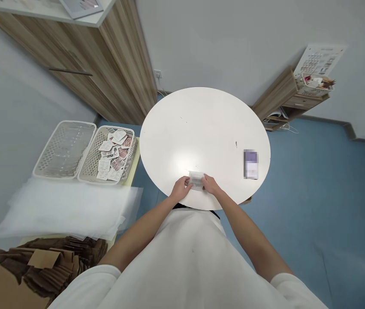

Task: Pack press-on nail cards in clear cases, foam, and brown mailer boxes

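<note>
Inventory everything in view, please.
Table: 1, white, centre
Small packet: 1, translucent, table's near side
Pixelated item: 1, purple-white, table's right
Baskets: 2, white, left of table
Flat pieces: many, white-brown, right basket
Packaging: uncountable, transparent, left basket
Sheets: stack, whitish, lower left
Folded pile: 1, brown, bottom left
Cabinet: 1, woodgrain, upper left
Framed item: 1, whitish, on cabinet
Shelf: 1, woodgrain, upper right
Small basket: 1, white, on shelf
Poster: 1, white, upper right
Floor: 1, blue, around table
Shirt: 1, white, bottom centre
Arms: 2, bare, lower centre
Left grip: 1, bare, packet's left
Right grip: 1, bare, packet's right
</note>
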Tool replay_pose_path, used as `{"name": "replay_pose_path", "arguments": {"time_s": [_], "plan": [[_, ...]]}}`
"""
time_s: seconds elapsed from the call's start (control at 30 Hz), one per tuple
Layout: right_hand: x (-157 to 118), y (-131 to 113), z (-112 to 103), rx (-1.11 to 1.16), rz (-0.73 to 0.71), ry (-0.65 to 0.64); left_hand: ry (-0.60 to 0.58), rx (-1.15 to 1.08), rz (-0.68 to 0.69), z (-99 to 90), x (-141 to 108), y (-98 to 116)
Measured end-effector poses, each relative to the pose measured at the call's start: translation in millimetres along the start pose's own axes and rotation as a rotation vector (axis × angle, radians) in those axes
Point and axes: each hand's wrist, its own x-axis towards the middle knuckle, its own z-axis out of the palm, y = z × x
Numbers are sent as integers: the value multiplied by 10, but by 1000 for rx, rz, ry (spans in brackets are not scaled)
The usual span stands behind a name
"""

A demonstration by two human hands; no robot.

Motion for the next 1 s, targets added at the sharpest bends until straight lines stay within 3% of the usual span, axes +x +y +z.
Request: {"name": "replay_pose_path", "arguments": {"time_s": [0.13,0.23,0.3,0.4,0.57,0.87,1.0], "plan": [[12,56,89,-8,32,139,78,85,-92,57,38,10],[-128,76,175,-69,-71,335,111,140,-166,60,54,14],[-251,88,228,-128,-179,362,157,176,-201,58,49,27],[-387,126,290,-236,-277,277,225,214,-161,78,26,73],[-422,230,303,-232,-227,157,201,223,-83,153,-1,157],[-455,225,265,145,-57,-26,301,18,-282,193,-121,193],[-416,195,296,260,-13,-28,256,-50,-296,206,-197,190]]}}
